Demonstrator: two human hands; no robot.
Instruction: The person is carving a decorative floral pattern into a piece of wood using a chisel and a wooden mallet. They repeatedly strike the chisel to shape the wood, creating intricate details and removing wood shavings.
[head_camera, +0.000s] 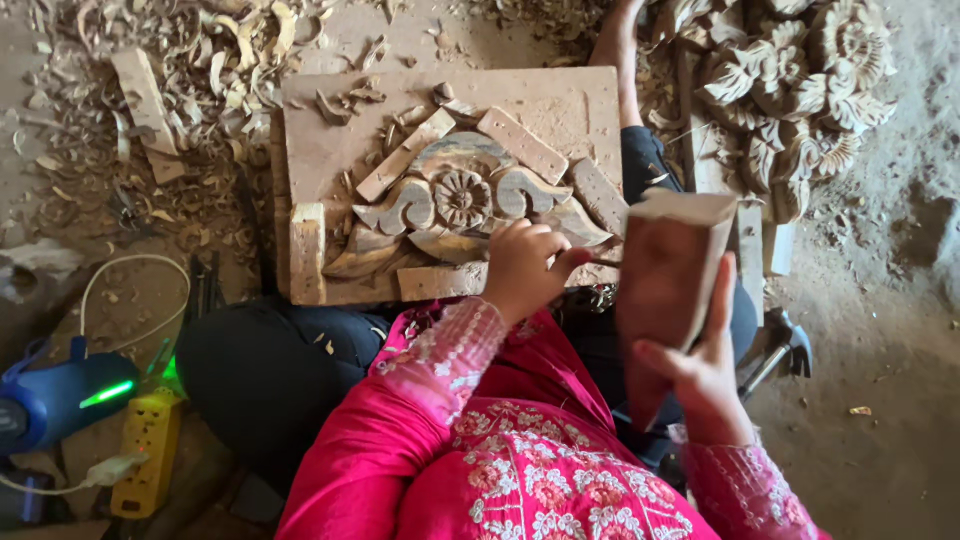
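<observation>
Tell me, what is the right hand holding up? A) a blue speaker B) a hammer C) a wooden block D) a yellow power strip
C: the right hand grips a reddish-brown wooden block held upright beside the carving, while the left hand rests on the carving's lower edge.

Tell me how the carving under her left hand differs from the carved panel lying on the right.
The small carving has one round flower between two scrolls; the panel is crowded with many flowers and leaves. The carving is wedged by wooden blocks on a board; the panel lies loose on the ground. The left hand rests on the carving; nobody touches the panel. Both are pale, unpainted wood.
</observation>
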